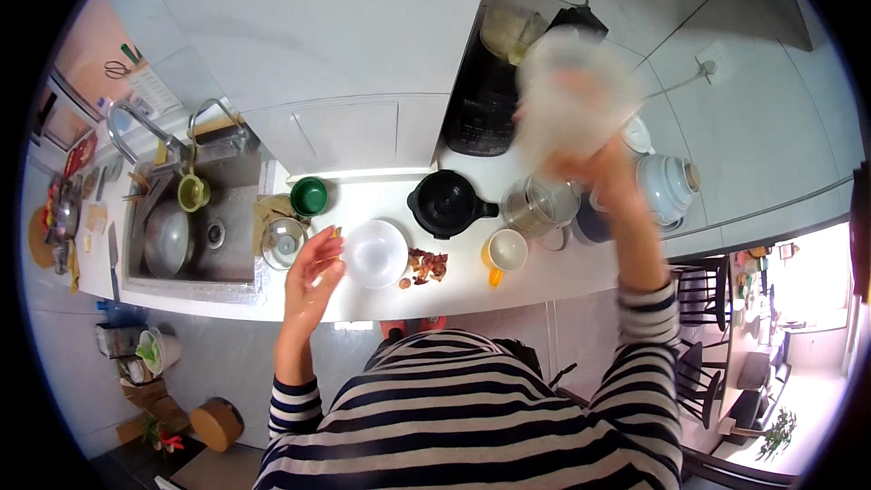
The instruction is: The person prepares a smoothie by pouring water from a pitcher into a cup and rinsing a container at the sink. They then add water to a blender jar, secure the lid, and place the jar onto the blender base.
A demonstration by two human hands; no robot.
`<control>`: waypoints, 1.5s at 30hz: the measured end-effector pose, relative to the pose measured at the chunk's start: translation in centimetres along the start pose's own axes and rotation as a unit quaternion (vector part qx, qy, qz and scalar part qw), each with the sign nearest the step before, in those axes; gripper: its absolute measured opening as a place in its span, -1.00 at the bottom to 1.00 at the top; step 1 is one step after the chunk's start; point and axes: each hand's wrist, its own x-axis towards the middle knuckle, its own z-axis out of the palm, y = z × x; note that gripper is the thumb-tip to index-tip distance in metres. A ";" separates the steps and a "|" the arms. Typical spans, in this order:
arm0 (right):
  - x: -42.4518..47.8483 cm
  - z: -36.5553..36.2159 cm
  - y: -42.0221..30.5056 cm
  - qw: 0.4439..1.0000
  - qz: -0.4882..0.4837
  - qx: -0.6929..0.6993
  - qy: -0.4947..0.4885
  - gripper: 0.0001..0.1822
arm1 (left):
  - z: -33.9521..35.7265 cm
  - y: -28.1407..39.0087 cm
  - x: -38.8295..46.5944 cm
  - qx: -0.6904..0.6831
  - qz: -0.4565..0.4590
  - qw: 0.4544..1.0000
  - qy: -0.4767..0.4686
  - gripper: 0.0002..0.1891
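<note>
My right hand [585, 167] is raised over the right part of the counter and grips a blurred whitish, translucent container [578, 95], which hides part of the blender base [480, 119] and jug [510, 30]. Some pale stuff lies in the jug. My left hand [316, 275] is held over the counter's front edge with its fingers apart, just left of a white bowl [375, 254]. Right of that bowl lies a small heap of reddish-brown peelings [429, 265]. Behind the peelings is a black lidded pot [446, 204]; a yellow mug [505, 252] stands further right.
A green bowl [309, 197] and a glass lid [284, 243] are near the sink [231, 265], which holds a metal pan [168, 238]. A knife [113, 262] lies left of the sink. Glass jars [531, 207] and stacked pale bowls [663, 184] stand at the right.
</note>
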 end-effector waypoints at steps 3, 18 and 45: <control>-5.6 10.3 -2.3 0.961 0.168 0.191 -0.108 0.06 | 2.7 2.3 1.0 -0.117 -0.001 0.986 -0.115 -0.03; -11.8 21.8 -1.5 0.932 0.160 0.164 -0.281 -0.11 | 2.1 -6.1 -6.4 -0.044 -0.092 0.988 0.113 -0.02; -13.1 24.3 12.6 0.912 0.138 -0.333 -0.197 -0.71 | 0.0 -16.3 -6.0 0.050 -0.050 0.990 0.124 0.20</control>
